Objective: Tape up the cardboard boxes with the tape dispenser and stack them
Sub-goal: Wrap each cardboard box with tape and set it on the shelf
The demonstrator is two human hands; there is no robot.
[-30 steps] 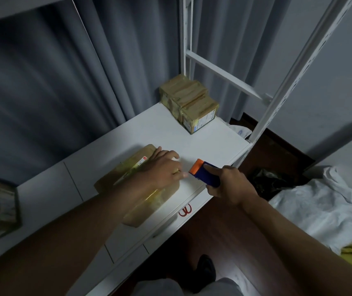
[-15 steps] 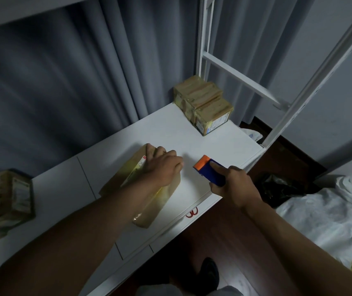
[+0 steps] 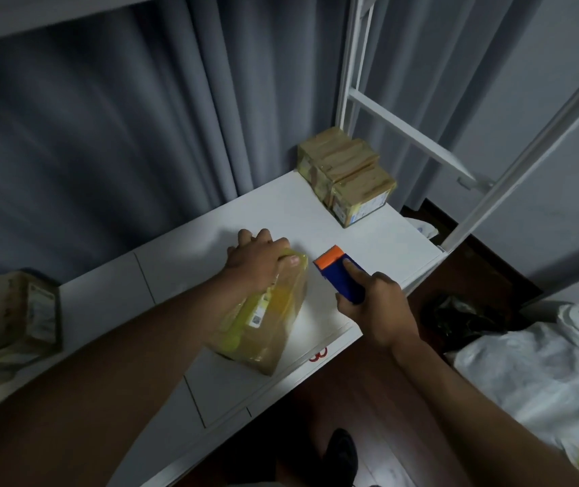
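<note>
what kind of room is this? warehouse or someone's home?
Likely a home room, maybe a bedroom, not a warehouse: grey curtains behind a white desk, a white metal ladder frame like a loft bed's, and crumpled white bedding over a wood floor.

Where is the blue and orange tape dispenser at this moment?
In the head view, the blue and orange tape dispenser is right of centre, gripped by the right hand above the white desk, just right of the tape-wrapped cardboard box.
</note>
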